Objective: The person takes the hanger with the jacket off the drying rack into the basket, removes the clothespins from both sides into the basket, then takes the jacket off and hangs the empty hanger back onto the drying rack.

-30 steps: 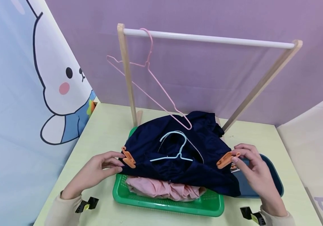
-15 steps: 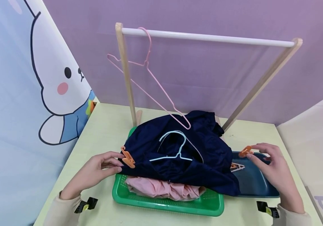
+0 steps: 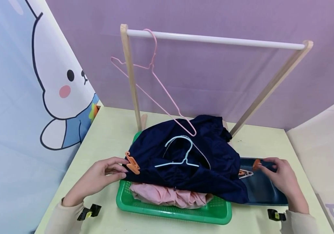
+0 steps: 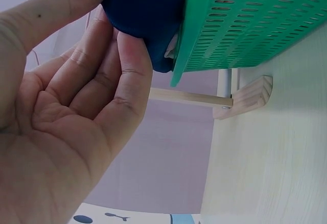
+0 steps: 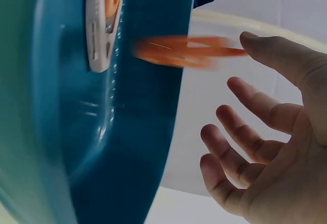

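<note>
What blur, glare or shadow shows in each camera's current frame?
Right wrist: the orange clip is smeared, the white-and-orange clip sharper, and glints line the blue tray. Head: mostly crisp; faint shadows on the purple backdrop. Left wrist: slots in the green basket read clearly.

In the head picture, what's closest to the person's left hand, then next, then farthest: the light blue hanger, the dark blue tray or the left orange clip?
From the left hand:
1. Orange clip, right by the fingertips
2. Light blue hanger, in the middle
3. Dark blue tray, far right
</note>
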`<action>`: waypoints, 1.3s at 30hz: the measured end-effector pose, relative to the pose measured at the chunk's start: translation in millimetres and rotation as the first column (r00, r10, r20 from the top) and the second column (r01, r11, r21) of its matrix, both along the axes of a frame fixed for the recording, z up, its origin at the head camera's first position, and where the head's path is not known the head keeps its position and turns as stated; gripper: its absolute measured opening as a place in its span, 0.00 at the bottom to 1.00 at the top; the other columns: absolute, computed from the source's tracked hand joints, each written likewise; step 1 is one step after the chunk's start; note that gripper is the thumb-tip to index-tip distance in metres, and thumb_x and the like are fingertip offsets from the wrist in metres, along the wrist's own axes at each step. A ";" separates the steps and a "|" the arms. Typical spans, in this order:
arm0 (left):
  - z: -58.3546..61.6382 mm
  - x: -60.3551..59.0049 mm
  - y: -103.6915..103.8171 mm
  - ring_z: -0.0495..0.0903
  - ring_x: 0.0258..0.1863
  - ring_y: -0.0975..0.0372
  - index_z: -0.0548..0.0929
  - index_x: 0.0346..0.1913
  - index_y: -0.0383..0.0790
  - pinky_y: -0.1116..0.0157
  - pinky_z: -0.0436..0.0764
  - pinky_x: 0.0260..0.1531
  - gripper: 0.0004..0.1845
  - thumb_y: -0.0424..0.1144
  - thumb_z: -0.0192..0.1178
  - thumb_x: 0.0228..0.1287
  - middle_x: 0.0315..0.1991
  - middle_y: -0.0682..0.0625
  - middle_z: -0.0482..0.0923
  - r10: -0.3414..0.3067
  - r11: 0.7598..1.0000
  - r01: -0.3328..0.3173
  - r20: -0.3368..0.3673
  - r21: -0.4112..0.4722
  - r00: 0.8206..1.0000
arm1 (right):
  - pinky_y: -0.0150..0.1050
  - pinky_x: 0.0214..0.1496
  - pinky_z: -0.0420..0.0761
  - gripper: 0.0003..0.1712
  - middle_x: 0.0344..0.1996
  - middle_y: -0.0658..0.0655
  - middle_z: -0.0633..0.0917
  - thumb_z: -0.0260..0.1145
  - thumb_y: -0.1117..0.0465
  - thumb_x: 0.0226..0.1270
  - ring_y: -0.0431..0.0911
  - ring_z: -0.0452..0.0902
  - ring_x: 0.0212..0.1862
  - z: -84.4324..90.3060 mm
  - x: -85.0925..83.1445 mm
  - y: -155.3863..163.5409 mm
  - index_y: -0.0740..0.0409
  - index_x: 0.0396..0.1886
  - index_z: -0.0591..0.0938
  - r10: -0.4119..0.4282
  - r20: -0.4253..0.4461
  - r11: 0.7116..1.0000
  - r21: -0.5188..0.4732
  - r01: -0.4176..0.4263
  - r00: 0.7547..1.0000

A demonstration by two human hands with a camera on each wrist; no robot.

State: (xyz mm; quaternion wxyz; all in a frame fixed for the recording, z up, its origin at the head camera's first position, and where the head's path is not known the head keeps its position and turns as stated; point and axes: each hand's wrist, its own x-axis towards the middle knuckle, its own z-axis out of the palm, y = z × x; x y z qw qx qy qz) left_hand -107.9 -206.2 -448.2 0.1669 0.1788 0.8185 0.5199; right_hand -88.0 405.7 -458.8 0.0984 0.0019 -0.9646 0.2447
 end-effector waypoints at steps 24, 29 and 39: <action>-0.8 1.3 2.7 0.85 0.43 0.61 0.79 0.59 0.42 0.63 0.84 0.42 0.20 0.41 0.67 0.68 0.42 0.55 0.86 0.002 1.000 -0.002 0.014 0.003 1.000 | 0.27 0.44 0.68 0.20 0.48 0.58 0.82 0.78 0.70 0.53 0.38 0.72 0.49 82.3 26.3 -101.4 0.59 0.47 0.85 0.173 -0.321 0.983 0.000 -0.183 0.931; -1.1 1.9 2.5 0.85 0.43 0.61 0.79 0.60 0.42 0.63 0.84 0.42 0.20 0.41 0.67 0.68 0.42 0.55 0.86 0.006 1.000 -0.006 0.014 0.008 1.000 | 0.26 0.53 0.69 0.16 0.46 0.56 0.84 0.72 0.52 0.66 0.46 0.77 0.49 101.7 24.2 -146.4 0.59 0.45 0.86 0.352 -0.451 0.924 0.024 -0.382 0.821; 0.2 1.0 1.3 0.85 0.43 0.61 0.79 0.60 0.43 0.63 0.84 0.41 0.20 0.40 0.67 0.67 0.42 0.55 0.86 0.011 1.000 -0.011 -0.004 0.012 1.000 | 0.45 0.51 0.72 0.20 0.49 0.54 0.82 0.62 0.45 0.75 0.49 0.77 0.50 118.3 20.0 -245.0 0.57 0.47 0.85 0.592 -0.446 0.782 0.117 -0.612 0.671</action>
